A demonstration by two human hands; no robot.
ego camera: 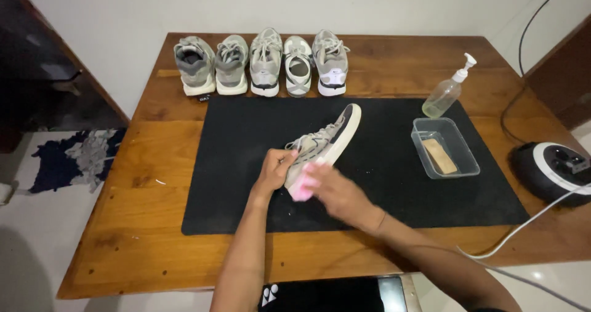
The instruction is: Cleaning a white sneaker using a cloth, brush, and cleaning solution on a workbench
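A grey sneaker (329, 136) with a white sole lies tilted on its side over the black mat (234, 164). My left hand (275, 172) grips its heel end near the laces. My right hand (332, 188), blurred by motion, presses a pink cloth (303, 189) against the shoe's heel and sole.
Several grey sneakers (261, 63) stand in a row at the back of the wooden table (141, 183). A clear pump bottle (446, 92) and a clear tub (444, 147) holding a brush sit at the right. A black round device (551, 167) with a white cable is at the right edge.
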